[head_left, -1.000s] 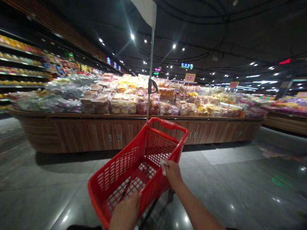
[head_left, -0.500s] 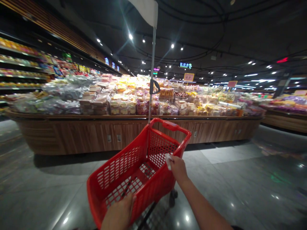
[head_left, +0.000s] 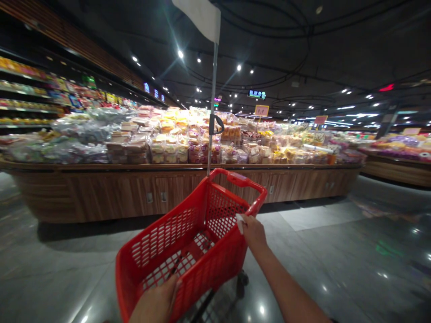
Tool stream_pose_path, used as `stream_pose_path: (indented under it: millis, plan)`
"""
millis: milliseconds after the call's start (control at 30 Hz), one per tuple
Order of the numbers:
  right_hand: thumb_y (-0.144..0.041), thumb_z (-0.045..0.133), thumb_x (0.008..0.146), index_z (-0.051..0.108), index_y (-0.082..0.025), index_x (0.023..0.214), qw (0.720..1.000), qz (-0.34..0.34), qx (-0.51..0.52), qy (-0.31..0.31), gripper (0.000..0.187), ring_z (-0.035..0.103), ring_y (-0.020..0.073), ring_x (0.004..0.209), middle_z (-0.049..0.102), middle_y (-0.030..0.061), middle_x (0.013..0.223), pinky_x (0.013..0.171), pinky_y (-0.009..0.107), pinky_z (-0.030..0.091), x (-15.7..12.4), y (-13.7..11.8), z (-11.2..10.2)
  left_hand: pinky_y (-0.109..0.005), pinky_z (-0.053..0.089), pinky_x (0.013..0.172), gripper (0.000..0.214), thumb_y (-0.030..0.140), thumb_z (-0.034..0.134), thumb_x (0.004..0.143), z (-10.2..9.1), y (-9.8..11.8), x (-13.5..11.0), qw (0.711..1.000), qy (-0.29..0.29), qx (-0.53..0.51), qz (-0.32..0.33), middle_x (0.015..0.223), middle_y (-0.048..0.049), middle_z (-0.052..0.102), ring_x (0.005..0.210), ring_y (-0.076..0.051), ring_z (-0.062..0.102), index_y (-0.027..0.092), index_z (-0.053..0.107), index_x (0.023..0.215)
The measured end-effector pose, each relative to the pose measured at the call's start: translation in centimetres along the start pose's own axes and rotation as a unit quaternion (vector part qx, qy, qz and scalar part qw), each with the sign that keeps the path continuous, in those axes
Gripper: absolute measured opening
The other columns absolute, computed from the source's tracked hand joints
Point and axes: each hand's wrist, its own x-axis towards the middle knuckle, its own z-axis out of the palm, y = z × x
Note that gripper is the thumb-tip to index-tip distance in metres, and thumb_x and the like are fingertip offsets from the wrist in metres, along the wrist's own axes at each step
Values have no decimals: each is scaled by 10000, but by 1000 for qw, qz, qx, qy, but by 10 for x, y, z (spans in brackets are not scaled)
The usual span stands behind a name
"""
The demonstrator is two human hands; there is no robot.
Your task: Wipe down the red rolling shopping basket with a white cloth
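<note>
A red plastic shopping cart [head_left: 161, 237] with mesh walls stands in front of me on the shiny floor. It looks empty inside. My left hand [head_left: 155, 303] grips its near rim at the bottom of the view. My right hand [head_left: 254, 231] is closed on the right rim, with a small white scrap [head_left: 239, 223] pinched in the fingers. A thin pole [head_left: 211, 107] rises from the cart's far end and carries a white flag [head_left: 200, 18].
A long wooden display island [head_left: 134, 190] runs across ahead, piled with bagged bread and pastries [head_left: 188, 139]. Stocked wall shelves [head_left: 30, 96] stand at the far left. Another wooden display [head_left: 397, 168] is at the right. Grey tiled floor [head_left: 336, 260] spreads around the cart.
The cart and both hands have drifted slightly left and lower in view. The display island has come a little closer. Both grips are unchanged.
</note>
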Motion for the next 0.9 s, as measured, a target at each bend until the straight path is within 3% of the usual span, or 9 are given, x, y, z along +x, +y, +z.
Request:
stream_pose_path:
  millis: [233,400,500,633,767,900]
  plan:
    - [-94,463,783,603,-241,1174,989,-104,83,-70,442,600,169,1010,650,38,1120,885,251,426,-43,-34,40,-368,475,767,478,320,126,916,-2,-3,1,1000,-7,9,-2,924,-86,712,898,-242,661,213,556,1095]
    - [-176,484,816,665,-260,1057,999,-37,9,-28,313,633,172,832,690,40,897,749,243,448,-13,-10,10,-359,472,763,482,343,137,913,-7,-5,1,1000,-19,14,-11,909,-82,713,891,-243,660,220,569,1089]
    - [-157,441,829,654,-248,1069,1000,-8,1,8,334,622,184,865,677,53,959,750,256,434,7,11,-6,-344,468,772,481,335,141,910,-8,-6,0,1000,-21,12,-14,928,-75,712,902,-231,657,230,558,1126]
    - [-135,449,810,638,-260,1113,999,-18,27,28,379,619,173,824,678,43,924,723,237,426,1,12,3,-357,462,781,477,369,167,902,-16,-6,4,999,-26,14,-23,921,-85,709,898,-241,653,221,600,1038]
    - [-112,471,775,652,-271,1097,997,-49,59,-3,402,621,171,787,678,33,854,699,229,429,-25,-15,32,-349,460,758,470,442,232,887,-30,24,24,1000,-4,6,-29,894,-117,696,864,-249,650,177,620,866]
    - [-70,457,751,657,-274,1092,991,-86,102,-22,445,619,172,848,682,22,871,776,243,441,-34,-29,41,-284,438,835,393,406,287,899,-28,73,61,996,70,-15,50,1091,-108,648,993,-190,616,170,519,1111]
